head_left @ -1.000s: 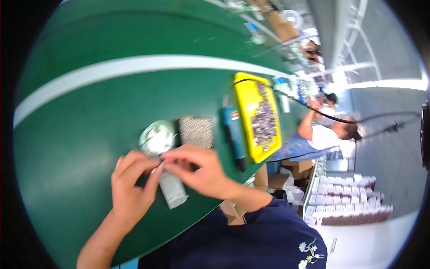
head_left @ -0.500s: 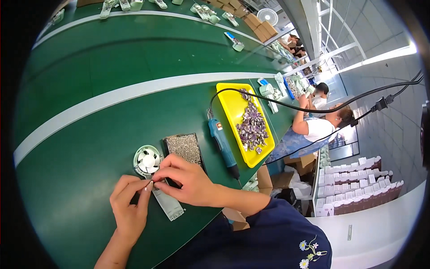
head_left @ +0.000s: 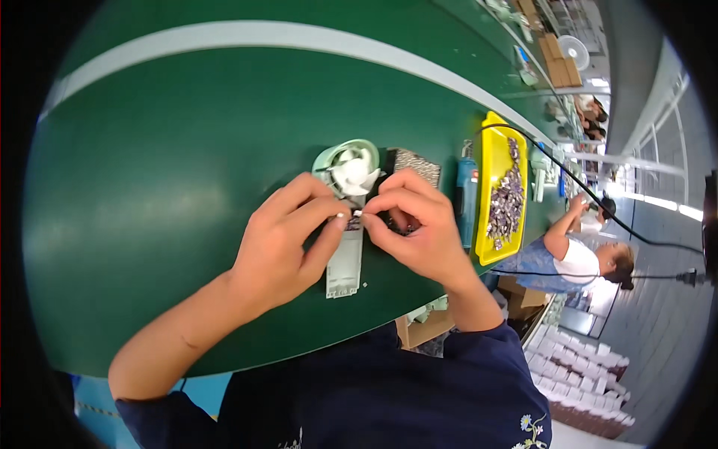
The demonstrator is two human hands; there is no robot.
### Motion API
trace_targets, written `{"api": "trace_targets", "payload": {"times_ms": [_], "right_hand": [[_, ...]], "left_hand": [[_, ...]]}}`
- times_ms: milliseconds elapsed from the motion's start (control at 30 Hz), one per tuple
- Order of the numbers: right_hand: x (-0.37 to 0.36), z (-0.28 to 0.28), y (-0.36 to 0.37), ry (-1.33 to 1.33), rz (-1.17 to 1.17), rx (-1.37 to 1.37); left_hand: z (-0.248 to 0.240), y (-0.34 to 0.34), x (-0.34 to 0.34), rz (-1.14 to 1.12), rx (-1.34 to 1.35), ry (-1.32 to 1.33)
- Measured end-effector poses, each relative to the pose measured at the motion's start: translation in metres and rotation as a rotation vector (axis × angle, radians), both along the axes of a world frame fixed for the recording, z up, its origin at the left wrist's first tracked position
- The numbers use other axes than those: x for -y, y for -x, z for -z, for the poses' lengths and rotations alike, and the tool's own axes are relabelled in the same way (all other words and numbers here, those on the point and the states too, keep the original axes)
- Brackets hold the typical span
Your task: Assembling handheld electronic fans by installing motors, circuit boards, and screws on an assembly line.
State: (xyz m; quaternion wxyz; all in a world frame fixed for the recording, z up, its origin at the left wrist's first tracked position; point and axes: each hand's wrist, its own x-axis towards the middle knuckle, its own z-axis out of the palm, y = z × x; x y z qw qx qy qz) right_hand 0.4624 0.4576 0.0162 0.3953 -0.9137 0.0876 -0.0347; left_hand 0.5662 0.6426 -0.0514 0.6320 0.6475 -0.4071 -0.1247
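Observation:
A handheld fan lies on the green table in front of me. Its round pale green head [head_left: 326,159] with white blades [head_left: 354,173] points away from me, and its pale handle [head_left: 345,262] runs toward me. Just below the head, dark and purplish parts show in the handle. Over this spot my left hand [head_left: 280,243] pinches thumb against finger; what lies between them is too small to make out. Facing it, my right hand [head_left: 422,232] has thumb and forefinger closed at a small white piece [head_left: 357,212]. The fingertips nearly meet.
Behind my right hand sits a dark box of small metal parts [head_left: 416,165]. Further right are a teal electric screwdriver [head_left: 467,198] and a yellow tray [head_left: 488,172] of small purplish parts. A black cable [head_left: 591,194] hangs across the right side. A co-worker [head_left: 576,258] is beyond.
My view has swung, so the fan, hands and tray appear further right. Both hands stay pinched together over the fan, whose handle now lies nearly straight toward me.

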Motion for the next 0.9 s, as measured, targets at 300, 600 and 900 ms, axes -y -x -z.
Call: {"api": "trace_targets", "payload": {"times_ms": [300, 600, 900], "right_hand": [[-0.013, -0.037, -0.041, 0.602, -0.458, -0.085], [-0.025, -0.053, -0.060, 0.815, -0.689, -0.190], [-0.035, -0.053, -0.058, 0.900, -0.768, -0.271]], "left_hand": [[0.005, 0.000, -0.003, -0.114, 0.107, -0.063], [0.012, -0.001, -0.006, -0.140, 0.204, -0.100], [0.022, 0.004, -0.003, -0.157, 0.238, -0.055]]}}
